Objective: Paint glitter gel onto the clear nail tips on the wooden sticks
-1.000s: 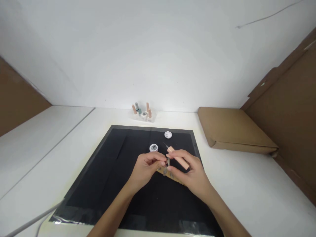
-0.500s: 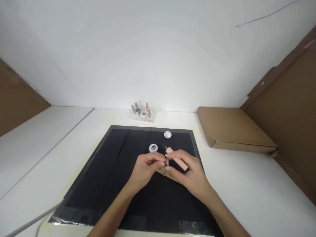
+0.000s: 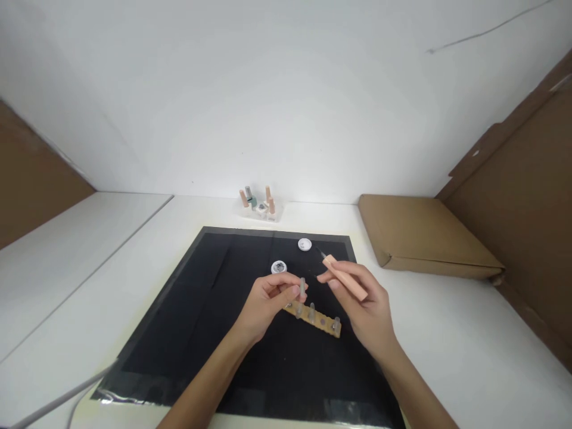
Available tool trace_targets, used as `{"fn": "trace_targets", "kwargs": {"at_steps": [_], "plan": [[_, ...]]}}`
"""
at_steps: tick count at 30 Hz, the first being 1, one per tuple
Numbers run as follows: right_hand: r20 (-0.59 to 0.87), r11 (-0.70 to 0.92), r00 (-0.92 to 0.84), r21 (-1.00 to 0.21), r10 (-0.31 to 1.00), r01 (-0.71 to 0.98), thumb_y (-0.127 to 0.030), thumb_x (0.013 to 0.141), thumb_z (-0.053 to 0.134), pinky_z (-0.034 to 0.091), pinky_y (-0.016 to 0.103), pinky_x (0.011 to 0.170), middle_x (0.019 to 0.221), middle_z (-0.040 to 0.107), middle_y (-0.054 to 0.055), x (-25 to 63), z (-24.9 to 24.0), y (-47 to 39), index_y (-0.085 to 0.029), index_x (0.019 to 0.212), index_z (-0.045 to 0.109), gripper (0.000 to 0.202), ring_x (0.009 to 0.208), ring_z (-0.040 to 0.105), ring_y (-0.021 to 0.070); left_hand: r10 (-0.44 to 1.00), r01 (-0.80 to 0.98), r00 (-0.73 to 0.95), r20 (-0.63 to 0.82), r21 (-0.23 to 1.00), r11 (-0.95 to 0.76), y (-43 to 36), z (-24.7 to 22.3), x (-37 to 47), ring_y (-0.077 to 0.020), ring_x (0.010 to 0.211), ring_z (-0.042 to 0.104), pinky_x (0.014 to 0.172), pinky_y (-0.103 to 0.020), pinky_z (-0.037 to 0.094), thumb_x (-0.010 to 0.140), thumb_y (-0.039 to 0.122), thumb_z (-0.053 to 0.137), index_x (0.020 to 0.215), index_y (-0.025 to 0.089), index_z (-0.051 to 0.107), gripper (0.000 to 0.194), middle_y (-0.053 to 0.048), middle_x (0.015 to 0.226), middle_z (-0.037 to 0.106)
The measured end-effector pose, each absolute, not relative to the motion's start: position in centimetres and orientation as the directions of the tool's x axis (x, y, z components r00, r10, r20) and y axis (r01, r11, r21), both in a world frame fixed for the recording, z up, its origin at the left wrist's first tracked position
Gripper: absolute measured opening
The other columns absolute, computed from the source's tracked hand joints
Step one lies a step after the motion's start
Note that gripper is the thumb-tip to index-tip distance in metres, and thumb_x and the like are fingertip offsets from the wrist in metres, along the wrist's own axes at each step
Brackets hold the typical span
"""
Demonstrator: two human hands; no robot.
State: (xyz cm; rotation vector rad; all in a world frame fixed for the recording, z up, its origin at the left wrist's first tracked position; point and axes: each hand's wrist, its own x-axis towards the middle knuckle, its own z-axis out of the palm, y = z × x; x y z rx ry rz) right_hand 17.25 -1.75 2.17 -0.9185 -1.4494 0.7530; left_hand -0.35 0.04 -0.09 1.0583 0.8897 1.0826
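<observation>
Between thumb and fingers, my left hand (image 3: 271, 301) pinches a small translucent nail tip (image 3: 302, 287), held upright. My right hand (image 3: 364, 304) is closed on a peach-handled brush (image 3: 346, 277), its thin bristle end pointing up and left. Below the hands, a yellowish strip (image 3: 319, 320) lies on the black mat (image 3: 187, 310) with several clear pieces standing on it; my left hand hides its left end. Just beyond my left hand sits an open white jar (image 3: 279, 267) with dark contents. A round white lid (image 3: 304, 244) lies behind it.
Toward the wall, a clear tray (image 3: 277, 215) holds several small bottles with peach and grey caps. A flat brown cardboard box (image 3: 424, 232) lies at the right. Cardboard panels stand at both sides, and a grey cable (image 3: 67, 394) runs at the lower left.
My right hand has moved right, away from my left hand, carrying the brush. More of the yellowish strip shows now. My left hand has stayed nearly in place with the nail tip.
</observation>
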Motion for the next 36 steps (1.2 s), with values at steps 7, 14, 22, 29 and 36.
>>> {"fn": "trace_targets", "kwargs": {"at_steps": [7, 14, 22, 29, 36], "plan": [[0.598, 0.579, 0.091, -0.797, 0.796, 0.173, -0.034, 0.089, 0.060, 0.057, 0.037, 0.069, 0.086, 0.073, 0.003, 18.04, 2.38, -1.84, -0.027, 0.084, 0.070, 0.013, 0.066, 0.067, 0.0173, 0.974, -0.257, 0.224, -0.025, 0.963, 0.084, -0.03, 0.08, -0.38, -0.0131, 0.065, 0.059, 0.063, -0.024, 0.046, 0.068, 0.028, 0.078, 0.076, 0.016, 0.075, 0.014, -0.003, 0.069, 0.067], [0.631, 0.624, -0.017, -0.764, 0.776, 0.164, -0.023, 0.088, 0.061, 0.052, 0.033, 0.070, 0.078, 0.072, 0.000, 18.06, 1.92, -1.76, -0.027, 0.080, 0.066, 0.010, 0.080, 0.066, 0.0189, 0.976, -0.283, 0.211, -0.046, 0.953, 0.106, 0.06, 0.08, -0.39, -0.0110, 0.061, 0.059, 0.060, -0.022, 0.046, 0.065, 0.026, 0.080, 0.075, 0.016, 0.075, 0.014, -0.001, 0.065, 0.067], [0.621, 0.617, -0.049, -0.760, 0.782, 0.207, -0.018, 0.086, 0.062, 0.052, 0.033, 0.070, 0.088, 0.071, 0.002, 18.06, 1.77, -1.71, -0.026, 0.084, 0.067, 0.010, 0.081, 0.065, 0.0185, 0.978, -0.277, 0.204, -0.042, 0.956, 0.099, 0.03, 0.11, -0.31, -0.0091, 0.061, 0.057, 0.059, -0.020, 0.045, 0.064, 0.024, 0.081, 0.073, 0.015, 0.075, 0.013, 0.000, 0.067, 0.065], [0.637, 0.631, -0.056, -0.742, 0.769, 0.229, -0.014, 0.085, 0.062, 0.051, 0.031, 0.064, 0.085, 0.071, 0.002, 17.84, 1.97, -1.60, -0.025, 0.082, 0.067, 0.012, 0.078, 0.064, 0.0179, 0.980, -0.290, 0.196, -0.033, 0.953, 0.090, 0.04, 0.22, -0.19, -0.0088, 0.065, 0.057, 0.061, -0.019, 0.044, 0.062, 0.023, 0.082, 0.071, 0.016, 0.076, 0.013, -0.001, 0.071, 0.065], [0.616, 0.613, -0.063, -0.759, 0.785, 0.219, -0.013, 0.085, 0.062, 0.048, 0.029, 0.063, 0.083, 0.070, 0.001, 17.88, 1.94, -1.62, -0.024, 0.078, 0.065, 0.013, 0.075, 0.062, 0.0163, 0.980, -0.307, 0.196, -0.026, 0.948, 0.086, 0.00, 0.06, -0.24, -0.0075, 0.063, 0.056, 0.061, -0.018, 0.043, 0.064, 0.023, 0.082, 0.072, 0.017, 0.076, 0.011, 0.000, 0.070, 0.064]]}}
